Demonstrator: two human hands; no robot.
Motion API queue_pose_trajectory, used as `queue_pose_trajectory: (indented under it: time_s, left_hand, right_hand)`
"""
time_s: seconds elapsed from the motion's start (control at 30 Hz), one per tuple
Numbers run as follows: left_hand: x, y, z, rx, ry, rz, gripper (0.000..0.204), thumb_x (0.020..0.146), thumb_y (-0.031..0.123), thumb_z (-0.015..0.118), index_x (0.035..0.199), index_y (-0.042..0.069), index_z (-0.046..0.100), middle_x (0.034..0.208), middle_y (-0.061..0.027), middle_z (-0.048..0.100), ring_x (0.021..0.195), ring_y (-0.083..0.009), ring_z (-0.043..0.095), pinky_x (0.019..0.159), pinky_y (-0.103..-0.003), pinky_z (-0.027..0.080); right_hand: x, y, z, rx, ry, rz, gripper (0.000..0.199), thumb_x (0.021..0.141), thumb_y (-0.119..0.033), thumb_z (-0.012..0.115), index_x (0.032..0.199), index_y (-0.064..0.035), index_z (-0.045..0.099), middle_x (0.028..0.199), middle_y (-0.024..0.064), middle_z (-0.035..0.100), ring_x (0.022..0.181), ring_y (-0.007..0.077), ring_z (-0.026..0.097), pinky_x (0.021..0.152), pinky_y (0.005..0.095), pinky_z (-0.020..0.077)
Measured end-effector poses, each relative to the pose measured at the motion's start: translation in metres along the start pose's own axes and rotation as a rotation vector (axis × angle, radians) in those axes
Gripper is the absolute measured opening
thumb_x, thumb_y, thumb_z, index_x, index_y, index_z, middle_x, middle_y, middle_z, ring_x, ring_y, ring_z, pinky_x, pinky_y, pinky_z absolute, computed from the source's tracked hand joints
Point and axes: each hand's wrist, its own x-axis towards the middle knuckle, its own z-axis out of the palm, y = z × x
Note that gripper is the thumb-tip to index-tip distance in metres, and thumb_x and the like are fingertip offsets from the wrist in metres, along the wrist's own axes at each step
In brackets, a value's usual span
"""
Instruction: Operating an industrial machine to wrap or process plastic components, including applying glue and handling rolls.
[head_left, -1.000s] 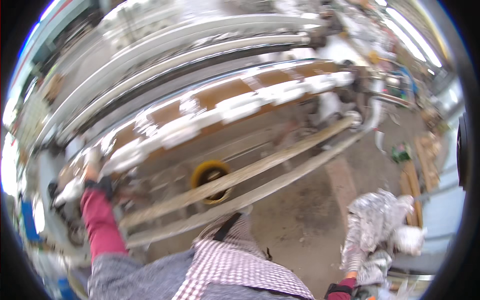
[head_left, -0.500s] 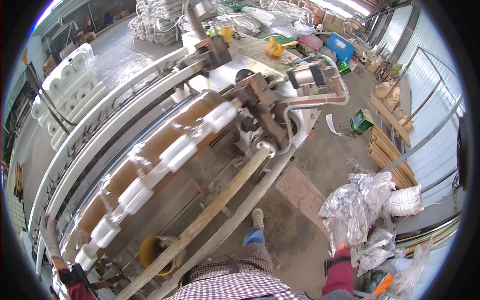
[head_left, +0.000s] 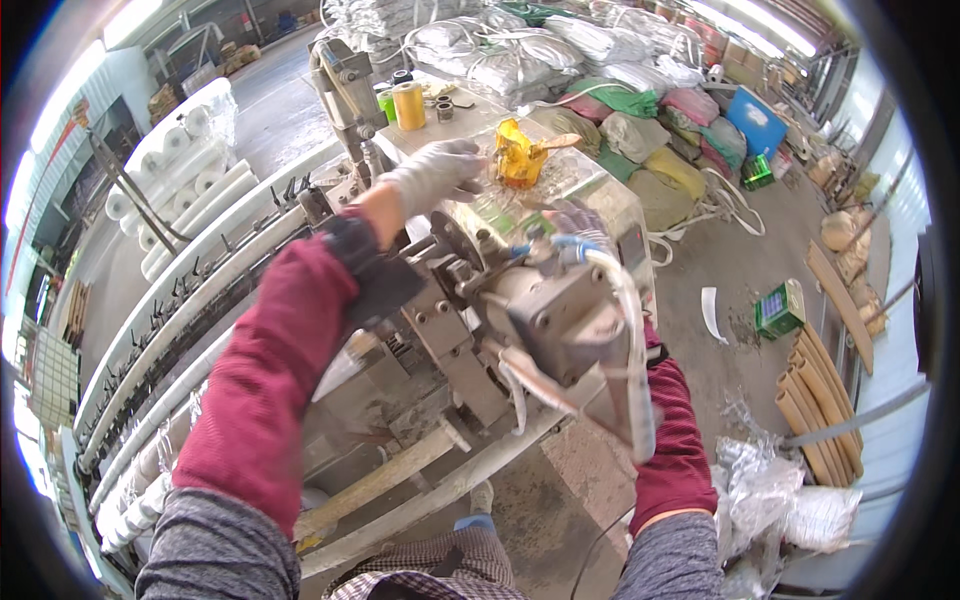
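Observation:
My left hand [head_left: 432, 178] wears a pale grey glove and reaches over the end of the machine [head_left: 440, 315]. Its fingers are apart, somewhat blurred, and nothing shows in them. Close by on the worktable [head_left: 612, 200] stands a torn yellow container [head_left: 517, 155] with a wooden-looking handle [head_left: 557, 143] across it. My right hand [head_left: 582, 222], also gloved, is at the far side of a metal block with a motor-like body [head_left: 565, 315]. Part of that hand is hidden behind the block and a bluish hose [head_left: 585, 247], so its grip does not show.
A yellow roll [head_left: 408, 106] stands at the table's back left. White sacks [head_left: 490, 50] and coloured bundles [head_left: 650, 150] are piled beyond. Right on the floor are a green box [head_left: 780, 308], cardboard tubes [head_left: 815, 410] and clear plastic [head_left: 755, 480]. Long rails [head_left: 150, 330] run left.
My view has shifted toward the machine's end and table. Both hands, low and far apart before, have come forward and closer together. The right hand has left the plastic heap.

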Motion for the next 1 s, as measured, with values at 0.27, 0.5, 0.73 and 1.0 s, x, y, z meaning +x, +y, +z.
queue_pose_trajectory:
  time_s: [0.27,0.5,0.73,1.0]
  left_hand:
    - [0.092,-0.057,0.046,-0.16,0.072,-0.161,0.034,0.09,0.036,0.057,0.105,0.006,0.056,0.09,-0.0096,0.062,0.068,-0.0196,0.063,0.059,-0.034,0.056]
    - [-0.024,-0.033,-0.044,-0.448,0.063,-0.03,0.03,0.087,0.039,0.061,0.093,0.01,0.057,0.081,-0.0031,0.059,0.077,-0.0203,0.063,0.073,-0.038,0.056]
    - [-0.254,-0.028,-0.052,-0.424,0.404,0.047,0.028,0.094,0.032,0.051,0.092,0.004,0.052,0.082,-0.0013,0.049,0.074,-0.0119,0.057,0.071,-0.028,0.052]
    - [-0.5,-0.135,-0.048,-0.457,0.633,-0.178,0.026,0.095,0.031,0.051,0.093,0.005,0.055,0.081,-0.0003,0.056,0.076,-0.0096,0.056,0.072,-0.025,0.047]
  right_hand:
    - [-0.015,0.003,0.025,-0.03,0.112,0.117,0.041,0.079,-0.031,0.061,0.114,-0.0124,0.055,0.122,0.0126,0.051,0.117,0.03,0.046,0.104,0.0469,0.0286]
    - [0.024,-0.058,0.064,0.094,0.053,-0.015,0.039,0.082,-0.022,0.059,0.118,-0.0086,0.053,0.124,0.0124,0.049,0.117,0.028,0.045,0.103,0.0434,0.03]
    - [-0.13,-0.094,0.022,0.52,-0.336,0.203,0.039,0.081,-0.016,0.063,0.117,-0.005,0.055,0.116,0.0104,0.055,0.108,0.0219,0.05,0.095,0.0357,0.0366]
    - [-0.175,-0.345,-0.034,0.761,-0.382,0.481,0.047,0.073,-0.008,0.073,0.116,-0.0009,0.057,0.099,0.0061,0.061,0.082,0.0118,0.056,0.074,0.0241,0.0462]
